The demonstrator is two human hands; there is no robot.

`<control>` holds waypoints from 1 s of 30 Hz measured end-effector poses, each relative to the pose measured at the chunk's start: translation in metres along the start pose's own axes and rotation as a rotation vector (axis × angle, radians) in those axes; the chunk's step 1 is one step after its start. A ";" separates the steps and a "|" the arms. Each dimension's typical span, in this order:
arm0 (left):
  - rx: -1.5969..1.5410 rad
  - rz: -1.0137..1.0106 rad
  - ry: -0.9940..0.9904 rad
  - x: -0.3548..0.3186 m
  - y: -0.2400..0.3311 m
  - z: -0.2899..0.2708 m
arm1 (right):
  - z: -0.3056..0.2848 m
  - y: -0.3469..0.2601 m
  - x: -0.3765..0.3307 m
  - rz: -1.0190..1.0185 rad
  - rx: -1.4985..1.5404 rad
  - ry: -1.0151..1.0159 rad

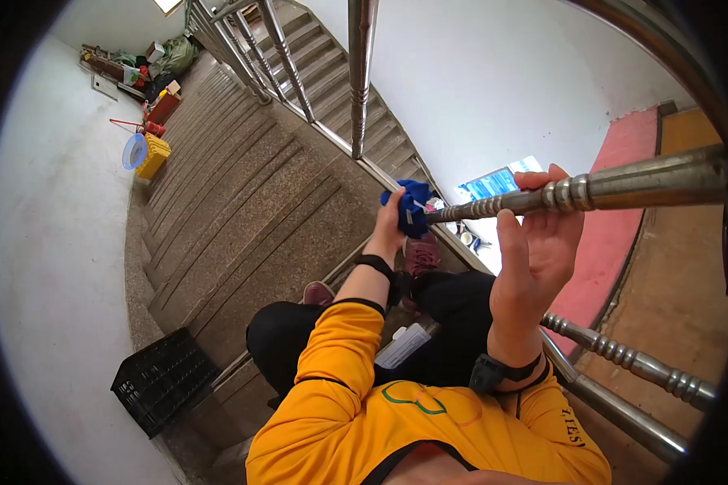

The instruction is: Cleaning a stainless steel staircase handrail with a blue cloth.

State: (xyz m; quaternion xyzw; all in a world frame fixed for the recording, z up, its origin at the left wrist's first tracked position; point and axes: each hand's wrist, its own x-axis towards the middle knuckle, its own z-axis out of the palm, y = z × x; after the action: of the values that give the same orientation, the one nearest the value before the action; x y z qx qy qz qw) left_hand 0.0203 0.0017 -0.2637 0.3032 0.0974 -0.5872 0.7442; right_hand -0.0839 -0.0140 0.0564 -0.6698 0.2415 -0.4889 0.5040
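A blue cloth (415, 208) is bunched around the lower end of a metal baluster (493, 208). My left hand (390, 220) is closed on this cloth, pressing it against the post near the bottom rail. Higher up the same baluster, my right hand (546, 250) loosely cups it from behind. Its fingertips show past the far side of the post, and the thumb stands along the near side. Part of the right fingers is hidden by the baluster.
Worn stone steps (243, 186) run down to the left. A black plastic crate (163, 380) stands by the white wall. Farther off are a yellow basket (153, 158), a blue basin (134, 151) and piled clutter (170, 61). Another baluster (631, 352) is close on my right.
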 end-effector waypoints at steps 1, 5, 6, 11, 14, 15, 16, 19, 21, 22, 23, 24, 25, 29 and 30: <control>0.000 -0.010 -0.002 -0.010 -0.009 0.013 | -0.002 0.002 0.000 0.010 -0.001 0.012; -0.142 -0.139 -0.077 -0.051 -0.035 0.037 | -0.003 0.003 -0.002 -0.013 0.000 0.036; -0.209 -0.224 -0.084 -0.058 -0.040 0.037 | -0.004 0.003 -0.003 0.000 0.001 0.037; -0.031 -0.390 -0.106 -0.084 -0.058 0.024 | -0.007 0.006 -0.004 -0.007 0.003 0.045; -0.062 -0.405 0.132 -0.083 -0.048 0.009 | -0.006 0.008 -0.003 0.000 -0.004 0.053; -0.091 -0.336 0.178 -0.084 -0.038 0.003 | -0.006 0.009 -0.003 0.003 0.003 0.047; -0.250 -0.188 0.218 -0.079 -0.034 -0.021 | -0.001 0.004 -0.002 0.052 0.055 0.033; -0.374 0.020 0.355 -0.062 -0.015 -0.046 | -0.004 -0.005 -0.001 0.059 0.084 0.022; -0.370 -0.044 0.259 -0.048 -0.011 -0.024 | -0.010 -0.002 0.001 0.056 0.051 0.028; -0.361 -0.092 0.170 -0.044 -0.004 -0.016 | -0.009 0.000 0.000 0.056 0.035 0.029; -0.361 -0.093 0.170 -0.037 0.002 -0.007 | -0.007 0.003 -0.002 0.056 0.034 0.030; -0.278 -0.108 0.048 -0.025 0.005 0.007 | -0.007 0.002 0.000 0.022 0.008 0.020; -0.191 -0.100 -0.054 -0.018 0.014 0.007 | -0.004 0.001 -0.002 -0.001 0.006 0.000; -0.106 -0.064 0.173 0.024 0.026 -0.001 | -0.006 0.002 -0.002 0.012 -0.012 -0.013; -0.087 -0.051 0.227 0.032 0.038 -0.016 | -0.003 0.000 -0.004 0.014 -0.010 -0.023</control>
State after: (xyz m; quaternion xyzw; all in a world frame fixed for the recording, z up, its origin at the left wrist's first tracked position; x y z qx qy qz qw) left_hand 0.0682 -0.0104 -0.2799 0.3327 0.2141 -0.5629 0.7257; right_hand -0.0882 -0.0127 0.0546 -0.6763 0.2428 -0.4762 0.5068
